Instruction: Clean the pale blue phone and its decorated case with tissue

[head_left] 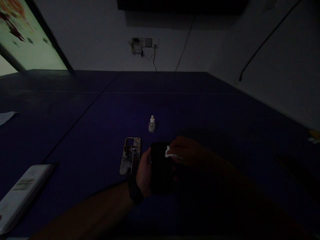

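My left hand [145, 172], with a dark watch on its wrist, is wrapped round a dark phone [161, 176] held above the blue surface. My right hand [183, 150] pinches a crumpled white tissue [169, 153] against the upper right of the phone's dark face. Left of the phone lies a patterned phone case [130, 156] with a camera cutout at its top. Beyond the phone stands a small clear dropper bottle [151, 125] with a white cap. Dim light hides much of the phone's edge and the right fingers.
A long white boxy object [23, 191] lies at the lower left, and a sheet of paper [7, 117] at the left edge. Wall sockets with cables [145, 45] are at the back. A dark cord [268, 40] hangs on the right wall.
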`<state>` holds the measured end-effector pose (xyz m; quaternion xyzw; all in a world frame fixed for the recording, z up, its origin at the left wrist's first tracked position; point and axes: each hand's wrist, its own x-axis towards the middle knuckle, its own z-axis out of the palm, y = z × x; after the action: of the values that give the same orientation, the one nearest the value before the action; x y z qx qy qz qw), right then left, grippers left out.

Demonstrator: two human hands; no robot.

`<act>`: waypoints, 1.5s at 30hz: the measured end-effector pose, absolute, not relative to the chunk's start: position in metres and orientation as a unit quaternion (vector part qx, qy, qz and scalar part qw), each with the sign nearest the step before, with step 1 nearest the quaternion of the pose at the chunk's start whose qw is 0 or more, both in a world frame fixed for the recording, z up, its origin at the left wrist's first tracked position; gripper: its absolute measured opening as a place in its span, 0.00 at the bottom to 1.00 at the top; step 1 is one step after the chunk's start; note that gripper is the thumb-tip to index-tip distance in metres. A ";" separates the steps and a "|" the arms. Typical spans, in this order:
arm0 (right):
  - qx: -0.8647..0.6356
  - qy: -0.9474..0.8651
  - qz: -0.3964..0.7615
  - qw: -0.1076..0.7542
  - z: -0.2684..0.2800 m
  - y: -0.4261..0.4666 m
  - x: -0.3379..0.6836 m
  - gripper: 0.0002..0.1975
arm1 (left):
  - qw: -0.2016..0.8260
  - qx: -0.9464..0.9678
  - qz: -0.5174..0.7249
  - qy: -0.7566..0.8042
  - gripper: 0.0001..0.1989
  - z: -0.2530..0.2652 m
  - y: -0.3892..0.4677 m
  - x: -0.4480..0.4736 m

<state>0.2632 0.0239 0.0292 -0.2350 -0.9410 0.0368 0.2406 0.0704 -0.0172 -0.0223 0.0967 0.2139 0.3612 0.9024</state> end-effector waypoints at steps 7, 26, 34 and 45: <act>-0.195 -0.963 -0.001 0.186 0.045 0.033 0.257 0.07 | 0.906 0.084 0.354 0.218 0.33 -0.025 -0.017 0.069; -0.184 -0.964 0.029 0.191 0.048 0.040 0.257 0.07 | 0.905 0.091 0.353 0.218 0.34 -0.026 -0.013 0.068; -0.202 -0.960 0.021 0.194 0.049 0.042 0.257 0.07 | 0.904 0.070 0.365 0.214 0.32 -0.022 -0.014 0.067; -0.237 -0.924 -0.017 0.299 0.044 0.038 0.239 0.10 | 0.899 0.099 0.374 0.205 0.27 -0.018 -0.016 0.067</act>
<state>0.2388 0.0380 0.0443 -0.2375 -0.9240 -0.0171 0.2992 0.0673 -0.0160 -0.0176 0.0987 0.2048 0.3736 0.8993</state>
